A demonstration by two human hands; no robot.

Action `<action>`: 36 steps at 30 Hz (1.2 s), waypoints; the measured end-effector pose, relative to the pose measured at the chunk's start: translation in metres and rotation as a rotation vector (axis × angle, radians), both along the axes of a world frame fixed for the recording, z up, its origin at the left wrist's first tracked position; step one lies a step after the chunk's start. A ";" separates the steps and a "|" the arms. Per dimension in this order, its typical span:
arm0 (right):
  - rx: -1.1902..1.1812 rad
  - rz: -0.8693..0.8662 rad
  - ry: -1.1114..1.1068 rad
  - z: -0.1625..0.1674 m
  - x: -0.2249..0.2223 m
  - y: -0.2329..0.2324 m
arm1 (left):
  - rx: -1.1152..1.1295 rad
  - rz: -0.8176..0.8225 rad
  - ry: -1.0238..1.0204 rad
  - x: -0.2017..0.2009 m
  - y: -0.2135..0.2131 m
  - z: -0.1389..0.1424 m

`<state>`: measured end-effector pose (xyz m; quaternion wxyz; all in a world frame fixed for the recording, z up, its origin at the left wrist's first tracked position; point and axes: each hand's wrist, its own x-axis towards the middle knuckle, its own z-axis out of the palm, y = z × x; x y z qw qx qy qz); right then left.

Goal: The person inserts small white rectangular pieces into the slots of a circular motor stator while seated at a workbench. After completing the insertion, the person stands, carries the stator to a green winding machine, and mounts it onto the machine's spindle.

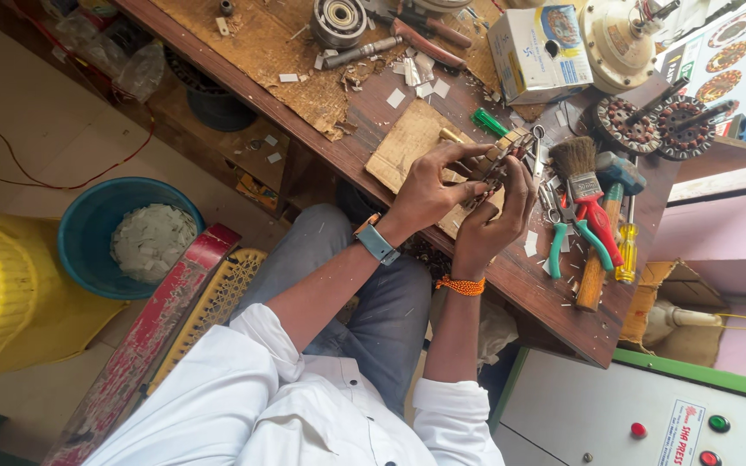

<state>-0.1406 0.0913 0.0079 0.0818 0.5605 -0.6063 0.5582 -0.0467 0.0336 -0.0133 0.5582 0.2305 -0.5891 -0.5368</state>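
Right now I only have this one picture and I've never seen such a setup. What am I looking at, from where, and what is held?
The single view comes from a camera on the person's head, looking down. No machine is working here: the left hand and right hand together grip a small round metal motor part over a wooden workbench. To the right of the hands lie a paintbrush, green-handled pliers, a hammer and a yellow screwdriver. A blue tub stands on the floor.
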 end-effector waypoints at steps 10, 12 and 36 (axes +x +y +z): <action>0.051 -0.035 0.102 0.009 -0.009 0.001 | -0.492 0.458 -0.784 0.047 -0.095 -0.020; 0.068 -0.028 0.093 0.010 -0.014 0.002 | -0.592 0.435 -0.923 0.069 -0.104 -0.027; 0.315 0.330 -0.408 -0.009 0.036 0.072 | -0.346 0.072 -0.546 0.150 0.033 -0.019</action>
